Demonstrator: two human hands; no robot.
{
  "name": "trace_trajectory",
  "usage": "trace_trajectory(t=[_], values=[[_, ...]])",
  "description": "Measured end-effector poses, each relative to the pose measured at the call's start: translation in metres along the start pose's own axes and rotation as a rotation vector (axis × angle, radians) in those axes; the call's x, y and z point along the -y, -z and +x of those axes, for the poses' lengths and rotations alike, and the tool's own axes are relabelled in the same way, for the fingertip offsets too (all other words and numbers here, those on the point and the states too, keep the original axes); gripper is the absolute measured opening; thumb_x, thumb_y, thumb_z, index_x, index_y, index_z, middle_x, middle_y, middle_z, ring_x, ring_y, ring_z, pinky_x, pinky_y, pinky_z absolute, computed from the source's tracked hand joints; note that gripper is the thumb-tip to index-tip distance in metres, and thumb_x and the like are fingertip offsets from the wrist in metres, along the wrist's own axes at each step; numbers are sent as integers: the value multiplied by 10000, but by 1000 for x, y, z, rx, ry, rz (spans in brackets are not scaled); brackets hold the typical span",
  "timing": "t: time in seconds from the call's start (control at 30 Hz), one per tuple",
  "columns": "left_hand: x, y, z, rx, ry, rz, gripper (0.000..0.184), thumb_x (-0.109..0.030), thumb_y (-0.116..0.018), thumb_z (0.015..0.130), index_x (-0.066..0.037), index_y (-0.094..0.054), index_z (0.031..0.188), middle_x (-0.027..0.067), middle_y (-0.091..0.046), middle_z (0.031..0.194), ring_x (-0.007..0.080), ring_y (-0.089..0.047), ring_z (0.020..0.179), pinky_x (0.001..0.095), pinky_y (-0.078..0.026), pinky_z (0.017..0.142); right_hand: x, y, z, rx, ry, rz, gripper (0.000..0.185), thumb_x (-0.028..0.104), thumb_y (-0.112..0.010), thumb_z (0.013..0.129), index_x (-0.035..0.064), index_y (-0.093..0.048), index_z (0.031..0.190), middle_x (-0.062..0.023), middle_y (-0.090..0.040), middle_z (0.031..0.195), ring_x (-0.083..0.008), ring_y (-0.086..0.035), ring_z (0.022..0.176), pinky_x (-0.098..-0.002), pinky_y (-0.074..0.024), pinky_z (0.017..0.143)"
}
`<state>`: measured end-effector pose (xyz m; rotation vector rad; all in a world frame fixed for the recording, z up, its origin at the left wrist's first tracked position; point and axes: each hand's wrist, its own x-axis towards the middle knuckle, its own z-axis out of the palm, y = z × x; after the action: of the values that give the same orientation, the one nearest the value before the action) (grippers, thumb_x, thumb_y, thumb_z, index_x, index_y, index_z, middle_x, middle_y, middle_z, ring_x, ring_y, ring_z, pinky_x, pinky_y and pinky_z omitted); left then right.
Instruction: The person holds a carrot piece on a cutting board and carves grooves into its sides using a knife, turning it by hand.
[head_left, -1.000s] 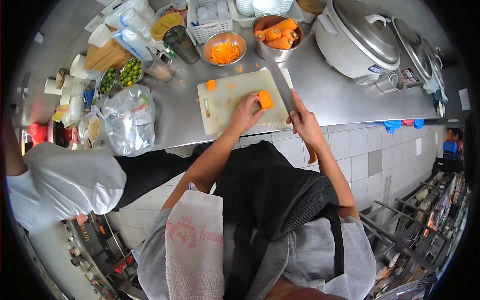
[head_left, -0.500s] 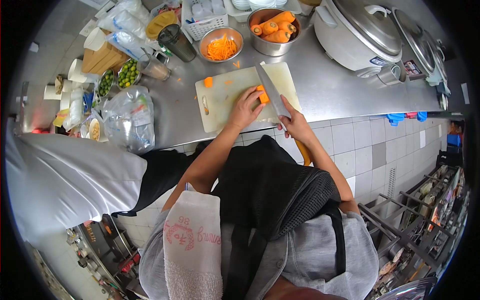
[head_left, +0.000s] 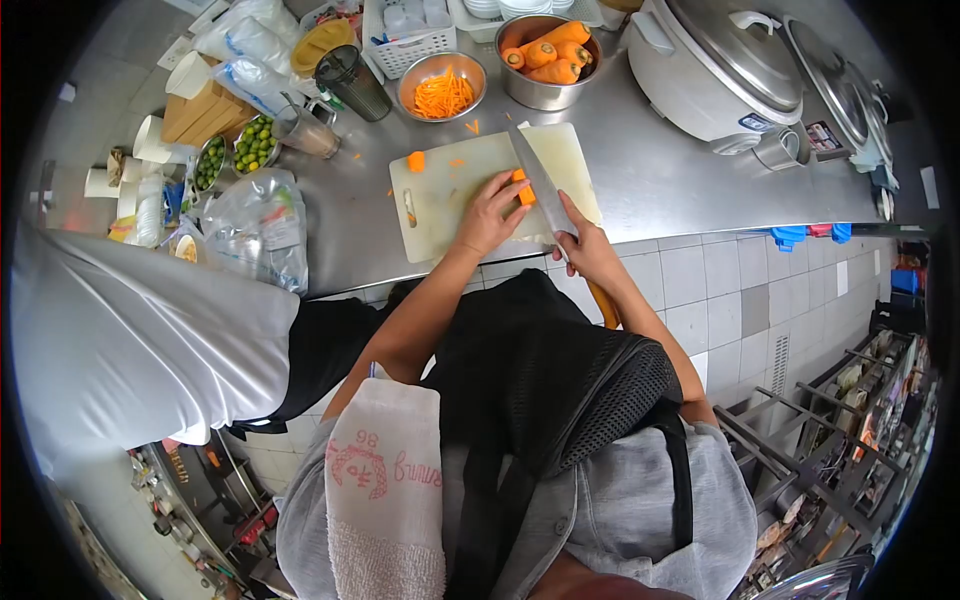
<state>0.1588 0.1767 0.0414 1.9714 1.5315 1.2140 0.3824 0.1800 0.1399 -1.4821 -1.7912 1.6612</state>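
A block of carrot (head_left: pixel 524 191) sits on the white cutting board (head_left: pixel 440 208), under the fingertips of my left hand (head_left: pixel 488 214). My right hand (head_left: pixel 592 250) grips a large knife (head_left: pixel 541 178), its yellow handle reaching back toward my body. The wide blade lies right alongside the carrot block, pointing away from me. Whether its edge has entered the carrot cannot be made out. Another carrot chunk (head_left: pixel 416 161) and a few orange scraps rest on the board's left half.
Behind the board stand a bowl of carrot strips (head_left: pixel 442 97) and a metal pot of whole carrots (head_left: pixel 550 94). A large rice cooker (head_left: pixel 690 80) is at right. Limes (head_left: pixel 256 143) and a plastic bag (head_left: pixel 258 235) lie left. A person in a white shirt (head_left: pixel 170 340) stands close on my left.
The person at left has shifted slightly to the right, covering more of a small container. My hands, the knife and the carrot block look almost the same.
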Motion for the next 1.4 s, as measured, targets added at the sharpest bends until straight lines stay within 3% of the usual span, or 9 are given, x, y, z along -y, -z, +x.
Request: trace_trajectory(t=[0.2,0.37,0.43,0.47,0.53,0.63,0.73,0.83,1.4], values=[[-2,2,1,-1,-13,-13,508,-138,-823,868,-124,-681,1356,190,-610,1398,392,-618,1265,441,-527,1061,8,-5,-3,-36,-16,-101,692,37,-527,1027,128,-288,1670,-106,-678,702,-174,-598,489,-349,-540,524],[6,-5,-1,-33,43,-69,462,-134,-839,868,-43,-628,1269,186,-619,1390,362,-661,1151,403,-579,958,5,-9,-2,-68,28,-158,715,22,-536,1009,144,-290,1669,-132,-682,691,-217,-624,487,-391,-558,562],[7,-6,-2,-25,67,-83,409,-157,-842,866,-44,-595,1172,177,-626,1382,367,-662,1154,419,-568,954,11,-10,-3,-72,-4,-251,725,10,-538,991,130,-293,1662,-225,-718,778,-364,-706,612,-486,-584,675],[7,-6,-3,-20,90,-95,377,-181,-844,863,-45,-563,1075,167,-633,1375,372,-663,1157,436,-556,950,4,-12,-1,-72,-8,-248,725,10,-538,991,130,-293,1662,-225,-718,778,-364,-706,612,-486,-584,675],[6,-5,-2,-24,60,-58,374,-160,-849,862,-35,-557,1059,195,-633,1380,368,-677,1102,413,-574,914,-7,-16,4,-137,101,-361,730,11,-544,979,122,-290,1655,-316,-721,900,-504,-713,817,-573,-561,804],[9,-7,-2,-50,-6,-7,370,-139,-856,858,-28,-546,1028,236,-636,1382,364,-696,1039,396,-590,881,-5,-18,4,-140,80,-368,731,24,-544,979,122,-283,1654,-362,-705,976,-558,-677,949,-614,-530,870],[11,-8,-2,-69,-40,12,367,-138,-862,851,-32,-546,1007,255,-641,1375,365,-703,1029,406,-585,889,-12,-21,10,-240,214,-549,747,15,-573,972,140,-299,1655,-327,-722,934,-494,-724,854,-554,-579,818],[10,-7,-2,-72,-34,25,363,-134,-868,843,-35,-552,993,261,-646,1365,363,-709,1026,412,-581,897,1,-16,9,-154,97,-517,770,14,-585,953,135,-292,1655,-395,-683,1061,-568,-661,1021,-599,-528,928],[8,-8,1,-79,-35,4,362,-121,-887,812,-34,-561,944,263,-675,1315,389,-697,1109,435,-564,910,-6,-20,13,-151,112,-487,757,32,-555,974,132,-264,1665,-367,-701,972,-538,-693,929,-592,-544,866]])
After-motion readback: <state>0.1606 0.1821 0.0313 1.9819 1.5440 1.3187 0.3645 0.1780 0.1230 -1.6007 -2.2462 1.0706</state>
